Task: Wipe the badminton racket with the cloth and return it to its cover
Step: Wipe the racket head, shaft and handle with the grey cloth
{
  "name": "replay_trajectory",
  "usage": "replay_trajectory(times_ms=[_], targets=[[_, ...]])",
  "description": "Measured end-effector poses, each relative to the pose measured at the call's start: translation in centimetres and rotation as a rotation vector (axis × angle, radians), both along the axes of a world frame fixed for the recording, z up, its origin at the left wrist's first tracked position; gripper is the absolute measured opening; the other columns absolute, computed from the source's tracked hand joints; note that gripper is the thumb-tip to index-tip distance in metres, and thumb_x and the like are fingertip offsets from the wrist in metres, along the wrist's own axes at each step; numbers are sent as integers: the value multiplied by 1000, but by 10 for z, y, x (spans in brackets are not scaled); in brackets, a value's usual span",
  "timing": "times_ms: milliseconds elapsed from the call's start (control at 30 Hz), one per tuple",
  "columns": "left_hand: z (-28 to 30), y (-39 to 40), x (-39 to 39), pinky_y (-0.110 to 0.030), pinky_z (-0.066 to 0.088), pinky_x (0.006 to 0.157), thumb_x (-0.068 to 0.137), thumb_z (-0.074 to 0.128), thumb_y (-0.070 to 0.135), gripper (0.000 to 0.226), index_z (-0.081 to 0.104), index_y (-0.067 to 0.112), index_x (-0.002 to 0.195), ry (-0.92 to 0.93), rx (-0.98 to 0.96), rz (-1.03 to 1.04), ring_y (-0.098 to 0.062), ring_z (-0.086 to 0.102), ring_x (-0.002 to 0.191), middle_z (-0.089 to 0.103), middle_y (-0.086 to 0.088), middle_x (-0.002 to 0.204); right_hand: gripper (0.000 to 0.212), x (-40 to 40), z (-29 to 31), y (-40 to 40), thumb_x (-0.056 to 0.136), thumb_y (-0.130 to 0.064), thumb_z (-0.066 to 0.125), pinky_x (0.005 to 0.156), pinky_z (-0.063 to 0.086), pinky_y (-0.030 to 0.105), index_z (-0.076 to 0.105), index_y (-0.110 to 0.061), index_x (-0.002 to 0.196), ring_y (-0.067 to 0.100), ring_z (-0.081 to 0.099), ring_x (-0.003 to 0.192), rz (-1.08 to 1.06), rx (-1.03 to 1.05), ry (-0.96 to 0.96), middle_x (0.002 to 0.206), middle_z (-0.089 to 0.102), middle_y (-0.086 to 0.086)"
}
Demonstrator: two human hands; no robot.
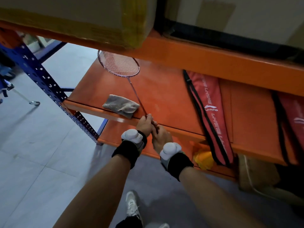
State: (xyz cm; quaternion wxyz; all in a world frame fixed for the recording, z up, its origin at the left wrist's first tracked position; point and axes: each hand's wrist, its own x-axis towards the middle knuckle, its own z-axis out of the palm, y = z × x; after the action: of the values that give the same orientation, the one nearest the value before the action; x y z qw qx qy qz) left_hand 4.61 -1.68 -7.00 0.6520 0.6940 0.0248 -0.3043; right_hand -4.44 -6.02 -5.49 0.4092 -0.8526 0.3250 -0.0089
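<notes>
I am looking down from the head camera at an orange metal shelf (164,96) set in a blue perforated steel rack (49,86).

The one container that belongs to the task is a long red fabric racket cover with black edging and white lettering (209,116). It lies on the shelf to my right, its near end hanging over the front edge. I cannot tell whether it is zipped open, and I see nothing inside it. A second red cover (291,122) lies further right, partly cut off by the frame edge. On the shelf above sit a large cardboard box wrapped in yellow tape (82,18) and a black-edged case (230,35); their contents are hidden.

The badminton racket, with a thin pink and purple frame, white strings and a slim red shaft (118,65), is out of its cover. Its head hangs over the back left part of the shelf, tilted up under the shelf above. The shaft runs down towards me, passing just beside a crumpled grey cloth (120,105) that lies at the shelf's front edge, untouched by either hand.

My left hand (145,125) has its grip closed around the lower shaft where it meets the handle. My right hand (162,137) is closed around the handle just behind it, the two hands touching. Both wrists wear black bands with white trackers.
</notes>
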Motion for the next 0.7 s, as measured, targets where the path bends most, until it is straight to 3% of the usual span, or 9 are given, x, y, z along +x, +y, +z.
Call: replay_trajectory(times_ms=[100, 167, 233, 333, 400, 533, 600, 700], targets=[[1, -16, -31, -15, 49, 58, 99, 48, 26, 20, 56, 9, 90, -76, 65, -78, -13, 58, 61, 61, 1, 69, 44, -49, -3, -19, 97, -56, 39, 67, 39, 31, 63, -21, 110, 39, 62, 97, -46, -7, -67, 107, 72, 11], [7, -34, -48, -25, 51, 68, 99, 49, 24, 17, 53, 12, 88, -37, 20, -74, -18, 59, 65, 62, -2, 71, 45, -81, -10, -31, 95, -62, 35, 63, 35, 31, 59, -24, 92, 37, 63, 84, -73, -9, -54, 91, 72, 11], [14, -52, -63, -32, 49, 67, 100, 46, 21, 13, 48, 12, 90, -20, 6, -54, -22, 58, 62, 62, -5, 74, 41, -110, -17, -41, 93, -64, 32, 61, 35, 32, 51, -29, 84, 36, 62, 76, -108, -6, -48, 81, 70, 9], [15, -74, -91, -33, 52, 55, 102, 40, 12, 10, 44, 11, 93, 66, -8, -59, -21, 57, 51, 56, -7, 72, 49, -148, -22, -51, 90, -65, 33, 59, 47, 41, 50, -20, 83, 36, 63, 68, -161, 34, -19, 73, 66, 8], [8, -82, -112, -33, 54, 50, 101, 35, 4, 22, 46, 14, 85, 98, 0, -81, -18, 53, 44, 50, -7, 67, 49, -170, -25, -57, 88, -63, 37, 62, 55, 48, 54, -17, 85, 36, 66, 65, -172, 103, -16, 74, 68, 11], [-7, -90, -152, -28, 43, 48, 99, 28, -1, 30, 47, 11, 79, 97, 12, -90, -18, 39, 44, 42, -7, 62, 33, -197, -30, -67, 85, -53, 54, 51, 56, 37, 52, -24, 70, 21, 69, 50, -143, 184, 4, 63, 69, 4], [-16, -88, -168, -29, 38, 48, 99, 27, -1, 30, 47, 11, 80, 86, 36, -94, -20, 35, 48, 41, -7, 62, 29, -208, -33, -69, 84, -50, 58, 53, 54, 32, 53, -27, 68, 21, 71, 57, -85, 193, 58, 67, 72, 4], [-29, -78, -188, -28, 34, 48, 98, 27, -3, 30, 47, 12, 80, 83, 63, -125, -20, 33, 49, 42, -8, 62, 18, -225, -43, -67, 84, -46, 63, 71, 58, 39, 59, -29, 81, 27, 72, 78, -12, 239, 120, 86, 75, 6]])
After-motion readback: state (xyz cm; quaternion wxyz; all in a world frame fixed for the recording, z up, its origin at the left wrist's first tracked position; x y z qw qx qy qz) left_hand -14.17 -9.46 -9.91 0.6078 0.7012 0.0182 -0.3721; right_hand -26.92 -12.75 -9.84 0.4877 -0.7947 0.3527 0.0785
